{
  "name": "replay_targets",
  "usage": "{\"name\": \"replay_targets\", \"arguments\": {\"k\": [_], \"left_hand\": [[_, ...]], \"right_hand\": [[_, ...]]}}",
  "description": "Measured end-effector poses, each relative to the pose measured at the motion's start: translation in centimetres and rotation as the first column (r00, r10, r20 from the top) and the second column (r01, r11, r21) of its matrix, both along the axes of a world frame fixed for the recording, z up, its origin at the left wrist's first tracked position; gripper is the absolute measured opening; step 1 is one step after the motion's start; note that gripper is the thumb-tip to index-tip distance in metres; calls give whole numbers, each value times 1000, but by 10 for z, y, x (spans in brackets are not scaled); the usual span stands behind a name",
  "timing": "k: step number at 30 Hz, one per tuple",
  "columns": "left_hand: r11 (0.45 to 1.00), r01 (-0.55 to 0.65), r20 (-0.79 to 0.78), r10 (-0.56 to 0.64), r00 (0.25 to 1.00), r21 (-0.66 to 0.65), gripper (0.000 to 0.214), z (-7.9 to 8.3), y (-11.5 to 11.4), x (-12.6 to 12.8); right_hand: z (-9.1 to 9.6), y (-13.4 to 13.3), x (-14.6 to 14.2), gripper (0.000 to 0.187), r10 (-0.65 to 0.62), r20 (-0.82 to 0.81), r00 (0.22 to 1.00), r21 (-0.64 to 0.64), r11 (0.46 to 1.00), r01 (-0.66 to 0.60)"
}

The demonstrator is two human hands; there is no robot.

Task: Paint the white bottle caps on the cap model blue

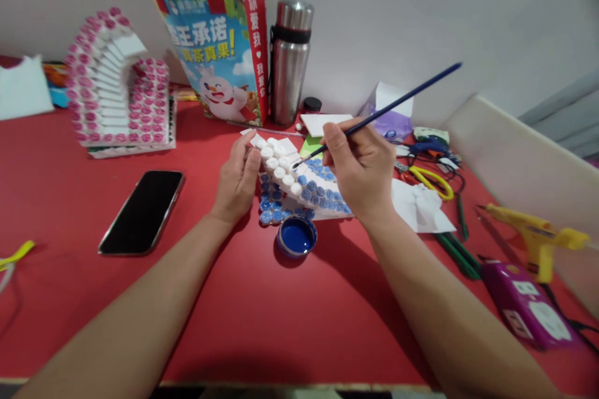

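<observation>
My right hand (362,171) pinches a dark blue paintbrush (407,95). Its bristles touch or hover just over the white rolls of a handmade craft model (279,173); which of the two I cannot tell. Rows of small round rolls cover the model, some white, others painted blue. Around its upper left edge, my left hand (237,181) is closed, thumb on the near side. Just in front of the model stands a small open pot of blue paint (297,237). My right hand hides part of the model's right side.
A similar pink-and-white model (112,84) stands back left, near a phone (143,212). Behind are a printed bag (210,43) and a steel flask (291,62). To the right lie yellow-handled scissors (433,182), a green cutter (458,255), a glue gun (538,234) and a purple pack (526,305).
</observation>
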State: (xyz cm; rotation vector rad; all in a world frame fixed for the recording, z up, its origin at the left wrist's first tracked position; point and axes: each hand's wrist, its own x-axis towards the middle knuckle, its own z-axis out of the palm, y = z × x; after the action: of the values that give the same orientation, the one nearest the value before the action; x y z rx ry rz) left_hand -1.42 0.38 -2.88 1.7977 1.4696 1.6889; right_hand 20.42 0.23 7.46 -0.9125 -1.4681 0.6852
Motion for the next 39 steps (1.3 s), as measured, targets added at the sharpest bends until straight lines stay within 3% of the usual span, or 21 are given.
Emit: {"name": "replay_targets", "arguments": {"k": [29,39], "left_hand": [[1000,-6,-2,6,1000,3,79,1,0,0],[1000,-14,-8,14,1000,16,80,0,1,0]], "right_hand": [[-4,7,2,41,11,15,1000,-22,1000,-10],[-8,11,5,43,-21,81,997,105,994,12]]}}
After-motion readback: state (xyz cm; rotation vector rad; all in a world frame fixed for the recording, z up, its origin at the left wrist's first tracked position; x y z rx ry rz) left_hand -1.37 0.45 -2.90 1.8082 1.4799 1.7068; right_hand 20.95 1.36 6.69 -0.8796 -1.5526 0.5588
